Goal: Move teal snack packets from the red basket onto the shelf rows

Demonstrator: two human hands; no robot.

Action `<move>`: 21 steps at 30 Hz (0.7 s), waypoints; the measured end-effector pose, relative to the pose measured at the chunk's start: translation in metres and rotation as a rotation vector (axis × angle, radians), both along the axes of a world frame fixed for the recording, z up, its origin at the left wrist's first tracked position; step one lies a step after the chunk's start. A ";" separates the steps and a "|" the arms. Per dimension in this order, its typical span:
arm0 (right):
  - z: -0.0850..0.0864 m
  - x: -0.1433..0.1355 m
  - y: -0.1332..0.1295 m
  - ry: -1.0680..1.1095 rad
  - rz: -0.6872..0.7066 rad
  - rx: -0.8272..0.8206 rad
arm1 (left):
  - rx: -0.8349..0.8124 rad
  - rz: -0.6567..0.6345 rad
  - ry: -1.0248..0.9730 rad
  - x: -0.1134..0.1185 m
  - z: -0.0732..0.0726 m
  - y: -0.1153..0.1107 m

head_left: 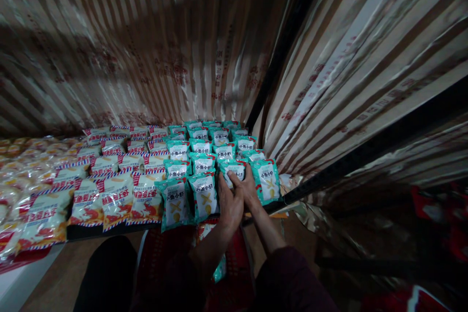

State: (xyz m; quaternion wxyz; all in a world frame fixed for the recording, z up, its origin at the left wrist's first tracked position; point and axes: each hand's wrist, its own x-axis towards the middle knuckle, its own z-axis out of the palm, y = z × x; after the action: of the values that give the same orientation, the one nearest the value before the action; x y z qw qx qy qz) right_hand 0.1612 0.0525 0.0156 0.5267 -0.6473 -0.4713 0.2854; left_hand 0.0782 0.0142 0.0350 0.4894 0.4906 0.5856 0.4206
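A teal and white snack bag (237, 169) stands in the front row of the shelf, between two bags of the same kind. My left hand (230, 202) wraps round its left side. On its right side, my right hand (246, 186) grips the bag, with fingers partly over its front. The wrists nearly meet, and the lower part of the bag is hidden behind both hands. Close to my left hand is a matching teal bag (204, 196); just right of my right hand leans another teal bag (268, 181).
Red and white snack bags (117, 200) fill the shelf's middle, and clear-wrapped round snacks (27, 168) its left. Striped sheeting (175, 58) hangs behind. A black rack bar (365, 146) runs along the right. A red box (234, 278) with bags inside stands below.
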 end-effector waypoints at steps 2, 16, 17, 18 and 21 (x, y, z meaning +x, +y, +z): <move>0.001 0.002 0.002 -0.023 -0.010 -0.028 | -0.019 -0.002 -0.015 0.000 0.002 0.004; 0.002 0.001 0.010 -0.194 0.095 0.023 | -0.121 0.039 -0.024 0.001 0.022 0.014; 0.002 0.001 0.010 -0.217 0.101 0.046 | -0.115 0.047 -0.017 0.002 0.019 0.014; 0.001 0.000 0.010 -0.242 0.106 0.073 | -0.105 0.054 -0.010 0.003 0.015 0.015; -0.004 0.000 0.011 -0.311 0.104 0.129 | -0.064 0.060 0.015 0.005 0.006 0.015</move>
State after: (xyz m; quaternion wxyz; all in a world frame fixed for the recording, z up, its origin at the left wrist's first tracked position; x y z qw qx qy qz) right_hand 0.1614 0.0633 0.0117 0.4722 -0.6233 -0.5974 0.1780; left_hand 0.0835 0.0290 0.0414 0.4876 0.4600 0.6168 0.4125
